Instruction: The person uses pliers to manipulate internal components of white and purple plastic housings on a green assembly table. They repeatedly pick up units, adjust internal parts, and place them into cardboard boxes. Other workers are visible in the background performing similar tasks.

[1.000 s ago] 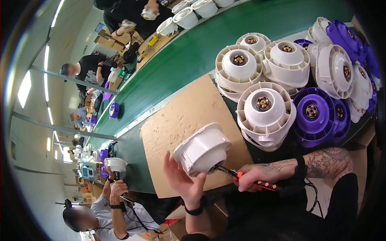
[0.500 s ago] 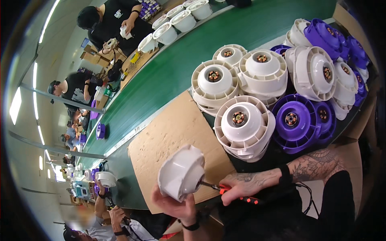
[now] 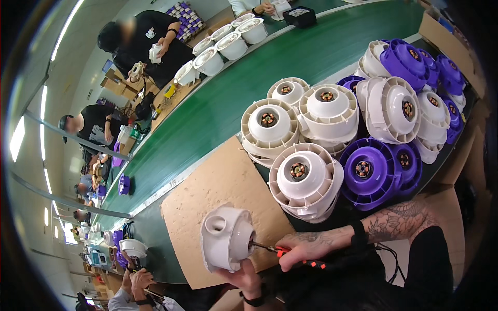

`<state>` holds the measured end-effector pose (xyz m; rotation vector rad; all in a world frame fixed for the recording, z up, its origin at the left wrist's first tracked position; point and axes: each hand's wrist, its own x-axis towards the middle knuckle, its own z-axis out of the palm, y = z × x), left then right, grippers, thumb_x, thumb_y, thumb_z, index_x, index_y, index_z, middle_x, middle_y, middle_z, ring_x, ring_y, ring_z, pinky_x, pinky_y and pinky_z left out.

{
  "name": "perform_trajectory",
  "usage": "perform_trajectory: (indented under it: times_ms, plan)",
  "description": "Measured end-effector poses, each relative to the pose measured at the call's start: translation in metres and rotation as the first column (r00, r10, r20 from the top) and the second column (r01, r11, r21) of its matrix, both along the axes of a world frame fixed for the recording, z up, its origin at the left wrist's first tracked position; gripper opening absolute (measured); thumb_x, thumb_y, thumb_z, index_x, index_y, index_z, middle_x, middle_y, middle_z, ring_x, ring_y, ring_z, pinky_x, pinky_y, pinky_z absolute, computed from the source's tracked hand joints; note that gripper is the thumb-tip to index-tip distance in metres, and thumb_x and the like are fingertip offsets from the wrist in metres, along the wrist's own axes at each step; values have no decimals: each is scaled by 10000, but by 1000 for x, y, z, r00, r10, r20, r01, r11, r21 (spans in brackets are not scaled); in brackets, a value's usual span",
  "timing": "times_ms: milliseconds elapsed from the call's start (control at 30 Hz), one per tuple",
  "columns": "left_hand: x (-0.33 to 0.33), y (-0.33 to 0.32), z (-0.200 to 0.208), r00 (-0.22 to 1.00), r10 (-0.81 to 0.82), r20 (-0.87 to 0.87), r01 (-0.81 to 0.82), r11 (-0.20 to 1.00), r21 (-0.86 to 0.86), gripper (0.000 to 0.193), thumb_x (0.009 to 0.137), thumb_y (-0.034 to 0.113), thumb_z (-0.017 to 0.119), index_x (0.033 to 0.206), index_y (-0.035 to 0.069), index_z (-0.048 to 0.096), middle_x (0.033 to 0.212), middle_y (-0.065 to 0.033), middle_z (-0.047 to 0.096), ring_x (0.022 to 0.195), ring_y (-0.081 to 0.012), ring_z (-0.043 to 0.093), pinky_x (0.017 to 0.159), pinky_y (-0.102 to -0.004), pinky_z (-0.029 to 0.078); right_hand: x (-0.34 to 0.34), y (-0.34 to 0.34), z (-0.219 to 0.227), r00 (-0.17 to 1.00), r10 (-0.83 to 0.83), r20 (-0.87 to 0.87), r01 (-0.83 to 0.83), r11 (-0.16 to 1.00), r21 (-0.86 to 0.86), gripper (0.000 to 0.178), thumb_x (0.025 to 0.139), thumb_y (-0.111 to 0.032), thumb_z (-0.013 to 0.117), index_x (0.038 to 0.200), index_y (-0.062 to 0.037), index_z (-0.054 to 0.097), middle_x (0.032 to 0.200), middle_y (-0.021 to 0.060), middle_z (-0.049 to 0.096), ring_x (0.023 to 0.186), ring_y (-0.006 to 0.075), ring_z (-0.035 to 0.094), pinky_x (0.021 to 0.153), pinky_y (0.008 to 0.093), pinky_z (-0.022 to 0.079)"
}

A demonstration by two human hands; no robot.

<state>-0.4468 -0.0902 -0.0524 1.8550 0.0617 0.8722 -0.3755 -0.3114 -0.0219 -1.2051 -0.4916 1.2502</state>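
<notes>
My left hand (image 3: 244,280) grips a white plastic fan housing (image 3: 224,243) from below, fingers curled under its rim. The housing is tilted on its side above the cardboard sheet, with a round spout (image 3: 216,223) facing up. My right hand (image 3: 299,249) is closed around a hand tool (image 3: 280,252) with a red-and-black handle and a thin metal shaft. The shaft's tip reaches into the hub on the housing's right side; the tip itself is hidden. I cannot tell whether the tool is a screwdriver or slim pliers.
White housings (image 3: 305,181) and purple housings (image 3: 367,173) with copper-wound centres stand stacked to the right. Under my hands lies a worn cardboard sheet (image 3: 194,207). Beyond runs a green conveyor belt (image 3: 181,135), with co-workers and white housings (image 3: 208,61) across it. Another person's hands (image 3: 139,284) work at lower left.
The white housing has been turned in my left hand, so its round spout now shows. The tool tip has stayed at its hub. The whole view has shifted slightly.
</notes>
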Motion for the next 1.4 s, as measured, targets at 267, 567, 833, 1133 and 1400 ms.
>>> perform_trajectory:
  times_ms: [267, 567, 833, 1133, 1400]
  plan:
    - [6, 5, 49, 997, 81, 11, -82, 987, 141, 914, 875, 473, 811, 1456, -76, 367, 1394, -229, 490, 1293, -326, 527, 1089, -460, 444, -2, -1, 7, 970, -28, 241, 33, 999, -20, 445, 850, -432, 677, 753, 1, 644, 635, 55, 592, 562, 167, 571, 526, 343, 426]
    - [-4, -12, 1, 1000, 18, -24, -20, 999, -45, 832, 897, 146, 740, 1522, -32, 222, 1512, -223, 379, 1382, -329, 444, 1142, -480, 382, -5, 0, 5, 991, -114, 73, 114, 993, 16, 388, 849, -406, 678, 728, -48, 590, 599, 20, 488, 555, 152, 510, 520, 337, 387]
    - [0, 19, 53, 997, 29, -78, -10, 973, 231, 927, 790, 429, 856, 1446, -45, 405, 1410, -190, 487, 1305, -295, 493, 1083, -440, 420, -4, -6, 15, 951, -31, 309, 47, 998, -46, 421, 839, -407, 699, 784, 4, 623, 670, 59, 591, 638, 179, 590, 595, 354, 432]
    - [-11, -6, 6, 985, 78, -154, -115, 962, -247, 979, 894, 431, 822, 1554, -50, 282, 1502, -206, 453, 1379, -328, 468, 1124, -464, 405, 3, -3, 14, 981, 87, -175, -69, 992, 107, 339, 874, -378, 668, 760, -82, 549, 653, -5, 470, 611, 118, 483, 572, 304, 379]
    - [17, 12, 63, 1000, -14, 0, 13, 986, 168, 938, 820, 347, 870, 1488, -60, 352, 1398, -188, 502, 1274, -306, 542, 1062, -437, 470, -1, -8, 22, 952, 74, 297, -45, 994, -103, 473, 840, -455, 704, 903, 13, 673, 743, 100, 650, 682, 188, 636, 633, 356, 484]
